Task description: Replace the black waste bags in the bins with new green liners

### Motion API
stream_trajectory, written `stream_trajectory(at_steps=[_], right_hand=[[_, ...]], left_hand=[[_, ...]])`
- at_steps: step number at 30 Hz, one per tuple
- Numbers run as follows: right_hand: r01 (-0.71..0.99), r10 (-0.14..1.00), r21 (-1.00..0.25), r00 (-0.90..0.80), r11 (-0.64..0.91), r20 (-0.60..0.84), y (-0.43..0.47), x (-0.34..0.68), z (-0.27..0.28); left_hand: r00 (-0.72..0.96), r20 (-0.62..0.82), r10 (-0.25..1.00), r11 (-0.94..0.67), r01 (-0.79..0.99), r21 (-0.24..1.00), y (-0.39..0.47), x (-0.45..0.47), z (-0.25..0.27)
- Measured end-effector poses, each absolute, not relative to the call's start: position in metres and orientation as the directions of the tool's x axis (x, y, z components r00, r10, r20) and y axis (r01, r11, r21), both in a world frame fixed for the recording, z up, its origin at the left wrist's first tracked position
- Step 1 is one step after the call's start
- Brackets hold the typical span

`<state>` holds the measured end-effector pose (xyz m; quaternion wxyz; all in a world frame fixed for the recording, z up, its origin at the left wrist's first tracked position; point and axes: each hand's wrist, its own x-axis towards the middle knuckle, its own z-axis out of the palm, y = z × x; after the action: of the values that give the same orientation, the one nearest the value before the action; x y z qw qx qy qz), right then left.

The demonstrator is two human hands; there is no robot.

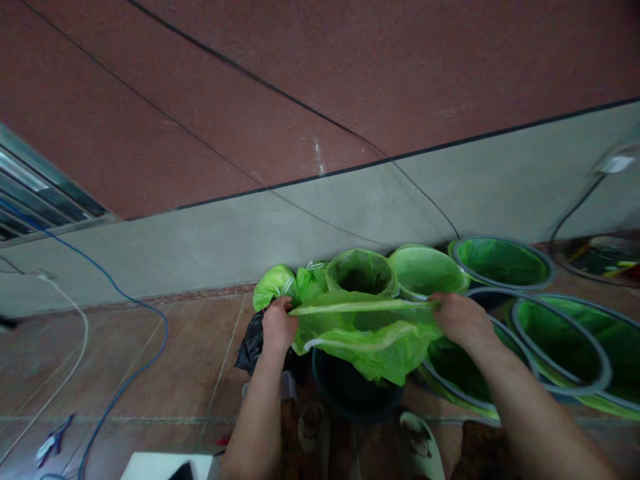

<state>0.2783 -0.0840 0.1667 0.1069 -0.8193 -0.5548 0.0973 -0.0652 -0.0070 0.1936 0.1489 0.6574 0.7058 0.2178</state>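
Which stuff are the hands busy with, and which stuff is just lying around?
In use:
- green bag, stretched between left hand and right hand
- dark bin under it

Lying about:
- black bag
- blue cable
- white cable
- bins already lined in green
- slippers

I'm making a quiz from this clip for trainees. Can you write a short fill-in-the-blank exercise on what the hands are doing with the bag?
1. The left hand and the right hand stretch a ____ plastic bag between them.
2. The bag hangs over a dark ____ on the floor.
3. By the left hand lies a crumpled ____ bag.
4. A ____ cable runs across the floor on the left.

Missing words: green; bin; black; blue
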Motion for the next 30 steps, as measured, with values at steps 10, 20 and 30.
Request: stream_trajectory(at_steps=[10, 20, 30], right_hand=[[0.768, 0.975, -0.601, -0.190, 0.221, 0.115, -0.072, 0.195, 0.172], [0.749, 0.977, -0.637, -0.063, 0.181, 0.203, -0.069, 0.162, 0.177], [0.799, 0.956, -0.591, 0.078, 0.109, 0.282, -0.069, 0.155, 0.176]], left_hand=[[0.183, 0.206, 0.961, -0.274, 0.716, 0.642, -0.027, -0.032, 0.192], [0.405, 0.013, 0.914, -0.384, 0.856, 0.347, -0.042, -0.027, 0.191], [0.493, -0.027, 0.870, -0.439, 0.797, 0.415, -0.047, -0.022, 0.192]])
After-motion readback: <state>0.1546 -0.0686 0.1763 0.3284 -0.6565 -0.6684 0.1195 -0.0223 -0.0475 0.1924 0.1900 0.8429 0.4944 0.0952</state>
